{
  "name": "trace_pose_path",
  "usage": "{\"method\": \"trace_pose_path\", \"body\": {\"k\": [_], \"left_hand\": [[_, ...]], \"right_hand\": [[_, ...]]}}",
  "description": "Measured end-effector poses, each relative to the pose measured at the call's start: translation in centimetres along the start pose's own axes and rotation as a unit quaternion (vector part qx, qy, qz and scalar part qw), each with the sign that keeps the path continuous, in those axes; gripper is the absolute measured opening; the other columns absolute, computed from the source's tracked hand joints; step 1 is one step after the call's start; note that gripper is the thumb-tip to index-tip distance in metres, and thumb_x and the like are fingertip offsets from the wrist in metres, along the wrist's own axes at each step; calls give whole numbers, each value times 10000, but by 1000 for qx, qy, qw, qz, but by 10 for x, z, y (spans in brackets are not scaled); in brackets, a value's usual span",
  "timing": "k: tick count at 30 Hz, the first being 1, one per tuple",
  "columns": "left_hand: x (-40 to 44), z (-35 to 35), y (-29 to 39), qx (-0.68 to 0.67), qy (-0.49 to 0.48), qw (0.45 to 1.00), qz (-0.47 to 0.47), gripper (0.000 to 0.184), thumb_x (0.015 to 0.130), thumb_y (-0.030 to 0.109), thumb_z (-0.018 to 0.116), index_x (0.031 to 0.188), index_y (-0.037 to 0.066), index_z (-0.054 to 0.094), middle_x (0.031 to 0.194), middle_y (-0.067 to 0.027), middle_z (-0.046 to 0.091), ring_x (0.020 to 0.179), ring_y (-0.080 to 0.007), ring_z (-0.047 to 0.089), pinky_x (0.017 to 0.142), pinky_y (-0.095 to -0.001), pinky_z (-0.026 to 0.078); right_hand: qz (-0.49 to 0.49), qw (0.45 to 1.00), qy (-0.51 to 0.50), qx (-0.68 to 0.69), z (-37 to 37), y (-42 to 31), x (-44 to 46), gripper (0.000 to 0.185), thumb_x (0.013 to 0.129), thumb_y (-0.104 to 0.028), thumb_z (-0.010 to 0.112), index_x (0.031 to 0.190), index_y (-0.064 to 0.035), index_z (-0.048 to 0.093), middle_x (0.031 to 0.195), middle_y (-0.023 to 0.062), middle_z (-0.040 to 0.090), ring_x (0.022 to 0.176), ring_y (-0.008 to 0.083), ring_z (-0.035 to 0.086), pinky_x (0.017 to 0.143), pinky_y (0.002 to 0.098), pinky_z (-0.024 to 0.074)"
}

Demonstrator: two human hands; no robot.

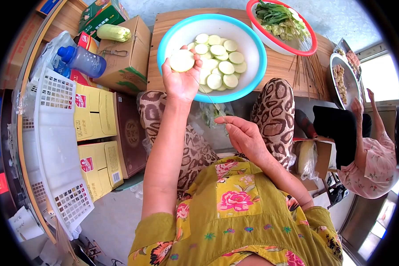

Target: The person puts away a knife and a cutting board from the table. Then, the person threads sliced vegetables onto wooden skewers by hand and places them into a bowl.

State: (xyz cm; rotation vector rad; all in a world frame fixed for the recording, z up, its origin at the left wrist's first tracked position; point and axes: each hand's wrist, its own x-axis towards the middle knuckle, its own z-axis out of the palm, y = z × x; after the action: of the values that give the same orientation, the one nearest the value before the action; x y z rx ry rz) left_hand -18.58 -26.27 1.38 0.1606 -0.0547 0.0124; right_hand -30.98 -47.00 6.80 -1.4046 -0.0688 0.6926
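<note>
In my left hand (181,82), palm turned up, is a round pale zucchini slice (182,60), with the fingers curled round its edge at the near left of the basin. My right hand (246,136), over my lap, pinches the lower end of a thin skewer (213,103). The skewer slants up to my left hand; its tip is hidden there, so I cannot tell whether it enters the slice. Behind the hands, the white basin with a turquoise rim (260,62) holds many more slices.
A red-rimmed bowl (315,42) of leafy greens stands at the back right, with loose skewers (309,73) beside it. A co-worker (370,166) sits right, near a metal tray (333,77). Left are a cardboard box (127,57), a whole zucchini (114,32) and a blue bottle (86,62).
</note>
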Motion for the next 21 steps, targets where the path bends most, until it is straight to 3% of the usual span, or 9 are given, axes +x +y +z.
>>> {"method": "trace_pose_path", "body": {"k": [21], "left_hand": [[-2, 3, -3, -10, 13, 1000, -11, 435, 939, 290, 356, 1164, -67, 463, 1093, -220, 504, 958, -294, 497, 845, -387, 452]], "right_hand": [[-9, 1000, 12, -16, 2, 4, 12, 270, 977, -142, 447, 1176, -38, 596, 548, -108, 369, 459, -8, 304, 424, 163, 239]]}}
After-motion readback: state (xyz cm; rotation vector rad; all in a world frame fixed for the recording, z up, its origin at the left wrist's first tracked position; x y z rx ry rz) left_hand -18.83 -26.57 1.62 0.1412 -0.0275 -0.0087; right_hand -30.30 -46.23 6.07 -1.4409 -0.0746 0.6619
